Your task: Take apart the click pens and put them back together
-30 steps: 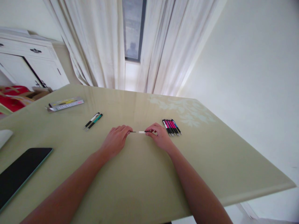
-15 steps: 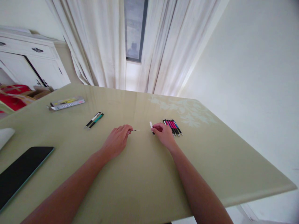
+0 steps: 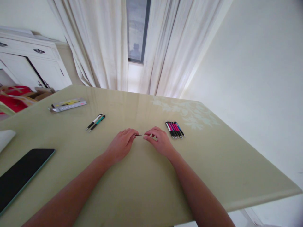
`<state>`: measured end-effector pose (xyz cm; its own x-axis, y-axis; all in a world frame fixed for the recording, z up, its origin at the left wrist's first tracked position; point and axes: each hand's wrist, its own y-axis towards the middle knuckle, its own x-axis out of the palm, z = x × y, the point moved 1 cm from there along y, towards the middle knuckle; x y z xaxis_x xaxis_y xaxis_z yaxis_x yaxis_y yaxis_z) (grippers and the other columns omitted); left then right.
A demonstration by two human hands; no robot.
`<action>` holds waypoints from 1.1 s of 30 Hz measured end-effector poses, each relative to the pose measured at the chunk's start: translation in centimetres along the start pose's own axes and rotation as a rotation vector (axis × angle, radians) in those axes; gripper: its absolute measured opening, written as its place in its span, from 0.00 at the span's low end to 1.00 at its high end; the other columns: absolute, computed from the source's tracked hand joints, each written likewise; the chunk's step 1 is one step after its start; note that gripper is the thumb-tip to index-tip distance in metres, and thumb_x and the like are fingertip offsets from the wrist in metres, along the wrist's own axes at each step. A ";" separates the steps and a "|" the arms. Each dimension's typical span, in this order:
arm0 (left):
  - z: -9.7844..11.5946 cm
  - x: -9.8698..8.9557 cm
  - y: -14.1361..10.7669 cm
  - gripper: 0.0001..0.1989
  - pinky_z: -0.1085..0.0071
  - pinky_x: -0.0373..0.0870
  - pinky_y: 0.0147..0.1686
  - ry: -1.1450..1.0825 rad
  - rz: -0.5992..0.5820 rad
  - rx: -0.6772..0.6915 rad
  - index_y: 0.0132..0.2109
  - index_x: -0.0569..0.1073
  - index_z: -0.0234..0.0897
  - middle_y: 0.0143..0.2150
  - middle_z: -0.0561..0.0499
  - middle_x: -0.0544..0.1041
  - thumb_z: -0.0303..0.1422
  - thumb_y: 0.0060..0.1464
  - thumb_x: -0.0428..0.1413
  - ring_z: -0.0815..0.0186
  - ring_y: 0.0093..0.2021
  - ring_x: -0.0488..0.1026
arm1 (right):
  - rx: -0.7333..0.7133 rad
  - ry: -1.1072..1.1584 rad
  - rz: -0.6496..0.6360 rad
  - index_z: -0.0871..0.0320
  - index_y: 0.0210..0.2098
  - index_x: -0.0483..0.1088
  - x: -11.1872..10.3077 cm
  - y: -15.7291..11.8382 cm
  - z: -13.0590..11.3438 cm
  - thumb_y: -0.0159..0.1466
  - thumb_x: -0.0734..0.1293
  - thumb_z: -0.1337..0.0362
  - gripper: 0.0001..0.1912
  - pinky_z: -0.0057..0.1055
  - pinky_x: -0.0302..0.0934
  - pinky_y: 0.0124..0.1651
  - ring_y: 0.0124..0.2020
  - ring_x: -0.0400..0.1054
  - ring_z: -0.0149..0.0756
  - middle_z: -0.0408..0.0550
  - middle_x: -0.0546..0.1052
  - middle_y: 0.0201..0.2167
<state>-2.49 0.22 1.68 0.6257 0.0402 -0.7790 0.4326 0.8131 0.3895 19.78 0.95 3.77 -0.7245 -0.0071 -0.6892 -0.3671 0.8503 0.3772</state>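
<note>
My left hand (image 3: 124, 142) rests low over the table with thumb and fingers pinched on a thin dark pen refill (image 3: 139, 135). The refill points right, toward the fingertips of my right hand (image 3: 158, 140). That hand is curled around a white pen barrel, which its fingers almost wholly hide. Thumb and forefinger sit close to the refill's tip; whether they touch it I cannot tell. To the right of my right hand lies a row of several pens (image 3: 175, 130), pink, blue and white with black grips, side by side.
A white pen (image 3: 94, 122) and a green pen (image 3: 97, 123) lie left of my hands. Behind them is an open clear-and-grey package (image 3: 68, 105). A dark tablet (image 3: 25, 171) lies at the near left, beside a white object (image 3: 6, 138) at the edge.
My right hand has moved left, close to my left hand, and the white barrel that showed upright in it is now mostly hidden. The left hand has shifted slightly right with the refill.
</note>
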 end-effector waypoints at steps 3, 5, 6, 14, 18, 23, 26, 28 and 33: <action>0.3 0.0 0.0 0.12 0.60 0.68 0.49 -0.038 0.009 0.016 0.49 0.71 0.39 0.44 0.47 0.78 0.32 0.70 0.43 0.59 0.46 0.74 | -0.041 0.011 -0.026 0.55 0.37 0.79 0.2 0.0 -0.7 0.69 0.68 0.61 0.08 0.31 0.63 0.42 0.39 0.71 0.36 0.47 0.79 0.35; 0.2 -0.1 0.0 0.11 0.60 0.68 0.49 -0.041 0.019 -0.003 0.48 0.71 0.39 0.44 0.47 0.78 0.32 0.69 0.44 0.59 0.46 0.74 | -0.030 0.021 0.008 0.55 0.37 0.79 -0.3 0.0 -0.3 0.69 0.68 0.61 0.08 0.30 0.62 0.38 0.38 0.71 0.36 0.48 0.79 0.35; 0.1 -0.2 0.1 0.11 0.60 0.69 0.49 -0.040 0.034 -0.024 0.48 0.71 0.39 0.44 0.47 0.78 0.32 0.69 0.44 0.59 0.46 0.74 | -0.020 0.026 0.038 0.55 0.37 0.79 -0.6 0.1 0.0 0.69 0.68 0.61 0.08 0.29 0.62 0.36 0.37 0.71 0.35 0.48 0.79 0.35; -1.1 -0.5 0.3 0.08 0.62 0.70 0.44 -0.022 0.135 -0.156 0.44 0.70 0.39 0.41 0.47 0.77 0.31 0.66 0.46 0.61 0.41 0.74 | 0.043 -0.210 0.209 0.56 0.33 0.76 -1.5 0.0 1.7 0.66 0.69 0.63 0.07 0.33 0.62 0.38 0.32 0.68 0.37 0.48 0.77 0.31; -0.8 0.2 0.4 0.08 0.63 0.70 0.44 -0.043 0.099 -0.106 0.43 0.70 0.39 0.41 0.48 0.76 0.32 0.66 0.47 0.61 0.40 0.74 | 0.043 -0.409 0.114 0.55 0.28 0.73 1.2 0.0 0.3 0.66 0.69 0.63 0.10 0.36 0.62 0.46 0.37 0.69 0.40 0.49 0.75 0.30; -0.2 0.4 0.4 0.07 0.64 0.70 0.42 -0.075 0.050 -0.066 0.42 0.70 0.39 0.39 0.49 0.75 0.33 0.66 0.48 0.62 0.38 0.73 | 0.068 -0.407 0.012 0.56 0.31 0.73 2.8 0.2 -0.4 0.66 0.70 0.58 0.10 0.37 0.61 0.47 0.38 0.68 0.41 0.49 0.74 0.33; 0.1 0.2 0.4 0.06 0.64 0.70 0.44 -0.092 0.048 -0.043 0.42 0.70 0.39 0.40 0.49 0.76 0.32 0.66 0.48 0.62 0.40 0.73 | 0.041 -0.276 -0.034 0.57 0.33 0.74 2.8 0.1 -0.6 0.68 0.69 0.58 0.10 0.32 0.60 0.43 0.37 0.68 0.37 0.48 0.75 0.34; 0.3 0.1 0.3 0.04 0.65 0.70 0.43 -0.102 0.041 -0.025 0.43 0.69 0.40 0.39 0.50 0.76 0.31 0.65 0.50 0.62 0.40 0.73 | 0.031 -0.171 -0.044 0.57 0.35 0.74 2.8 0.0 -1.0 0.70 0.67 0.60 0.09 0.30 0.59 0.40 0.36 0.68 0.34 0.46 0.75 0.34; 0.7 0.0 0.1 0.03 0.67 0.70 0.42 -0.115 0.033 0.022 0.42 0.69 0.40 0.39 0.51 0.74 0.28 0.63 0.51 0.63 0.40 0.72 | -0.009 -0.019 -0.070 0.57 0.39 0.76 3.0 -0.2 -2.0 0.73 0.64 0.63 0.10 0.29 0.57 0.40 0.35 0.68 0.33 0.45 0.75 0.33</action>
<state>-2.01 -0.09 2.11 0.7094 -0.0010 -0.7048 0.4241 0.7993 0.4257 16.53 -0.25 2.86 -0.6860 -0.0566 -0.7254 -0.4221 0.8431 0.3333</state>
